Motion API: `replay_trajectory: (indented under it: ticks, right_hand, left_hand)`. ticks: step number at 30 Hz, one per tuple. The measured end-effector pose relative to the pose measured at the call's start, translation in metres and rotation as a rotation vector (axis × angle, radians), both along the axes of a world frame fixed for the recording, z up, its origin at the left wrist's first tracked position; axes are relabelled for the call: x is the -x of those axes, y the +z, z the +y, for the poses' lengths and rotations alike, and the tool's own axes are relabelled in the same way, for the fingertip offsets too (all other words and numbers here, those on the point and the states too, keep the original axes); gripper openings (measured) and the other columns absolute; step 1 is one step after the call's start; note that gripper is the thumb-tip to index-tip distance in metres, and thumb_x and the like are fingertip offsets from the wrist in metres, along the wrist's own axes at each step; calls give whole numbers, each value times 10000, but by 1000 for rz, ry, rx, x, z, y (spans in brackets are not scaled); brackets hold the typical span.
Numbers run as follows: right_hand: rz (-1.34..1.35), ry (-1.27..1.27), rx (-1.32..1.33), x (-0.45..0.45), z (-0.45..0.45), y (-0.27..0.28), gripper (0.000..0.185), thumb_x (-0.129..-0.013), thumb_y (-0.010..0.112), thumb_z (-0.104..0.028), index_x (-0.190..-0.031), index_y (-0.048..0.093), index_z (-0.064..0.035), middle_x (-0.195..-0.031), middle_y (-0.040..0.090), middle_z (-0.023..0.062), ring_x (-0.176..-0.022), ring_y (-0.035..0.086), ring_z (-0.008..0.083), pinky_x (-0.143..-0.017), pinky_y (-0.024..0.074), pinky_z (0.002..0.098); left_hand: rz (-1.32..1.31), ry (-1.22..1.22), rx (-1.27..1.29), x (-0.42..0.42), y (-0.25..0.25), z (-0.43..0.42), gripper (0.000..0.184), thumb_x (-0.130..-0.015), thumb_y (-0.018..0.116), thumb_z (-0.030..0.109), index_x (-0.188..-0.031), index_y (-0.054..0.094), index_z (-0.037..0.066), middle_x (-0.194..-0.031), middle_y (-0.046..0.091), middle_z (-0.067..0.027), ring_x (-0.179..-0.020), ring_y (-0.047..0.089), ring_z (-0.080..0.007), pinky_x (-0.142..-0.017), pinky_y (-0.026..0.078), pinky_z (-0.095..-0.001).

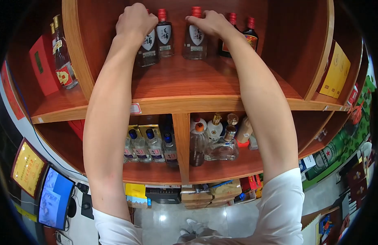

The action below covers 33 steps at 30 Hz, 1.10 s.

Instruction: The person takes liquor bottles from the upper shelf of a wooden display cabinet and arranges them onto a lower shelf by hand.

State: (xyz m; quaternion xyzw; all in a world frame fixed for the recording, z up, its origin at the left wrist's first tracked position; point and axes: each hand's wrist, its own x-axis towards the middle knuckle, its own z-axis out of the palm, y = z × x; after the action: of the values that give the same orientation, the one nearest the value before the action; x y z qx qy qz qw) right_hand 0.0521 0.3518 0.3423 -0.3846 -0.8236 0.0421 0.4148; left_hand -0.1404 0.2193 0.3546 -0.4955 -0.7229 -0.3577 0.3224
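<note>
Both my arms reach into an upper wooden shelf compartment. My left hand is closed around the top of a red-capped liquor bottle, which leans slightly and has a white shield label. Just right of it stands a similar liquor bottle, close to my left fingers. Another such bottle stands upright on the shelf board, and my right hand grips it at the neck, its fingertips partly hidden. Behind my right wrist are two dark red-capped bottles, partly covered by the forearm.
Below, the lower shelf holds several blue-capped bottles and a decanter-like glass bottle. A wooden divider separates them. A clear bottle and red box stand left, a yellow box right. A monitor is lower left.
</note>
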Motion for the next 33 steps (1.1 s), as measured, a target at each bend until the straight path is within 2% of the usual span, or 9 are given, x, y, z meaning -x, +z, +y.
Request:
replay_trajectory:
  ticks: [6,9,13,17,20,22,25,29,33]
  right_hand:
    - [-124,38,5,-4,8,9,997,-716,665,-777,-1328,608,8,-1305,625,252,-1171,642,359,-890,577,449]
    - [-155,51,-15,-4,5,7,1042,-675,697,-787,-1315,608,32,-1302,625,250,-1161,645,358,-814,607,443]
    - [-238,73,119,-10,-17,10,990,-680,761,-711,-1339,576,5,-1261,643,218,-1149,641,368,-776,616,508]
    - [-254,84,86,-11,-31,12,939,-675,785,-671,-1292,593,10,-1211,660,218,-1072,669,344,-764,627,472]
    - [-261,68,40,-5,-14,10,821,-700,785,-622,-1202,651,13,-1183,676,207,-1024,686,320,-791,624,450]
    - [-250,57,28,1,-4,11,733,-730,777,-586,-1163,694,0,-1188,687,202,-1031,692,324,-835,611,433]
    - [-206,66,141,-7,-37,11,507,-777,702,-439,-1026,700,3,-1044,689,140,-974,682,260,-811,618,403]
    - [-192,237,420,-12,-47,11,510,-795,669,-447,-1067,672,-16,-1024,689,147,-933,679,225,-914,562,339]
    - [-139,190,415,-4,-50,0,452,-781,697,-397,-1043,656,-30,-999,686,139,-880,685,202,-861,576,350]
  left_hand:
    - [-91,17,-49,4,-4,6,526,-874,670,403,-1164,656,-36,-1183,659,-307,-1137,636,-453,-976,520,-493]
    - [-220,-23,34,-7,-5,-3,704,-801,763,463,-1242,602,-61,-1266,640,-253,-1165,643,-384,-962,549,-450]
    - [-328,-52,112,13,-12,14,1053,-671,862,560,-1418,428,-43,-1373,572,-224,-1210,625,-337,-1000,535,-422]
    - [-433,-89,243,12,-14,12,1147,-573,928,524,-1413,418,-68,-1353,572,-217,-1186,639,-317,-973,552,-402]
    - [-313,-19,170,6,-19,11,692,-663,880,490,-1070,691,-37,-1049,721,-208,-891,741,-296,-682,635,-438]
    - [-357,-90,223,-1,-19,0,657,-682,864,473,-1057,696,-40,-1047,720,-194,-877,738,-291,-688,635,-440]
    - [-373,-149,282,-5,-13,-10,617,-706,839,453,-1041,701,-46,-1027,713,-187,-847,733,-292,-692,634,-458]
    - [-413,-197,369,-1,-10,-13,599,-724,813,445,-1043,697,-49,-989,700,-193,-790,726,-295,-669,631,-488]
    - [-441,-189,373,-2,-9,-14,595,-690,827,441,-1059,708,-10,-963,723,-176,-731,728,-281,-639,623,-444]
